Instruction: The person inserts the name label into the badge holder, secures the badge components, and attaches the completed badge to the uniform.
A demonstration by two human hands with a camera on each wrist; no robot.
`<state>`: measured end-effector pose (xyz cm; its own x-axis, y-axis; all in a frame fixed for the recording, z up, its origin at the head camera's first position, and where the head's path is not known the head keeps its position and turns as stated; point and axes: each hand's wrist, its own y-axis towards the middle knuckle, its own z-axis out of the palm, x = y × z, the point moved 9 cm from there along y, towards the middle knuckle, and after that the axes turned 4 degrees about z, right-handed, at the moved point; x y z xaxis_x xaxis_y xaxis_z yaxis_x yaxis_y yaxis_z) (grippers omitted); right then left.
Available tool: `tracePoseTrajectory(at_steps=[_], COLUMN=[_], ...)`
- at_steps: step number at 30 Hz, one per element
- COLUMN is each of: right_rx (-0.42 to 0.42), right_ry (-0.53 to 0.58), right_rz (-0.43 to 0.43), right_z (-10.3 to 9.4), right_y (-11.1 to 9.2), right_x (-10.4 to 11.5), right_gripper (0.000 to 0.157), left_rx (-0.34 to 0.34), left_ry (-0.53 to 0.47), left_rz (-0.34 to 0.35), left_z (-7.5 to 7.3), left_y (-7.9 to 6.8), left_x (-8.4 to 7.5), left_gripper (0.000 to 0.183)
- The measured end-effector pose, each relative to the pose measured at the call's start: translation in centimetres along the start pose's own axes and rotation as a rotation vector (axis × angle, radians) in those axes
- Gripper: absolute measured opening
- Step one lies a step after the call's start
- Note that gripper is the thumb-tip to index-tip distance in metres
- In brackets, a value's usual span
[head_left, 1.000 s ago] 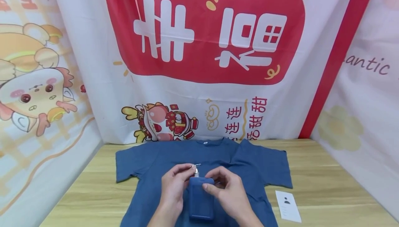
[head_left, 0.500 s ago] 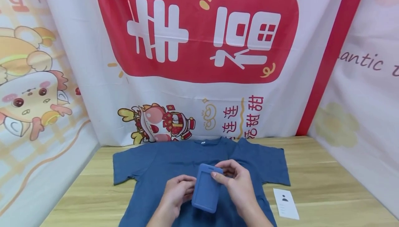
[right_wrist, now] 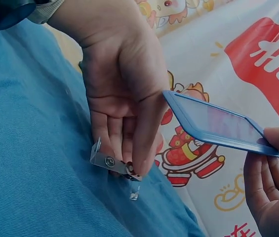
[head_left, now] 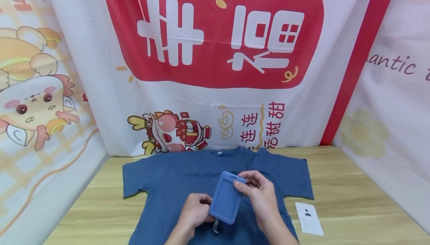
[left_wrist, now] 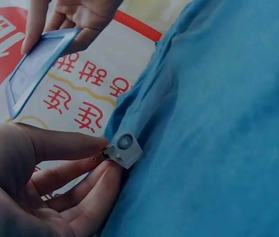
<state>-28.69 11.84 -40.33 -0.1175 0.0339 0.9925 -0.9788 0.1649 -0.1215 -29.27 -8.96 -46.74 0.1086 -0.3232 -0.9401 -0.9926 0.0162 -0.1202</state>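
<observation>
In the head view my right hand (head_left: 258, 192) pinches a blue badge holder (head_left: 226, 202) by its slotted top end, thumb in front. The holder is tilted, its frame facing up, with no card visible in it. Beside its lower left edge, my left hand (head_left: 195, 211) pinches a metal badge clip with a clear snap strap (left_wrist: 125, 148). The right wrist view shows this clip (right_wrist: 129, 170) apart from the holder (right_wrist: 218, 123). Both hands are above a blue T-shirt (head_left: 181, 179) spread on the table.
A white card (head_left: 309, 218) with a dark person icon lies on the wooden table (head_left: 349, 200), right of the shirt. A printed cloth (head_left: 215, 99) hangs behind the table, and more cloth (head_left: 386, 118) closes off the sides.
The clip was at the holder's top, between both hands. Since then the right hand has lifted and tilted the holder, and the left hand has moved down with the clip, apart from it.
</observation>
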Motion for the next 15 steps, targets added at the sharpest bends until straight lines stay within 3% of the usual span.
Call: tracePoseTrajectory(at_steps=[6,15], right_rx=[-0.012,-0.019], right_ry=[-0.012,-0.027], right_rz=[-0.003,0.009], right_z=[-0.08,-0.05], right_y=[0.13,0.11], right_x=[0.02,0.09], right_gripper=[0.032,0.032], left_rx=[-0.077,-0.030], left_ry=[0.133,0.025], left_rz=[0.034,0.006], left_z=[-0.74,-1.01], left_y=[0.05,0.38], left_x=[-0.26,0.18], left_gripper=[0.020,0.019])
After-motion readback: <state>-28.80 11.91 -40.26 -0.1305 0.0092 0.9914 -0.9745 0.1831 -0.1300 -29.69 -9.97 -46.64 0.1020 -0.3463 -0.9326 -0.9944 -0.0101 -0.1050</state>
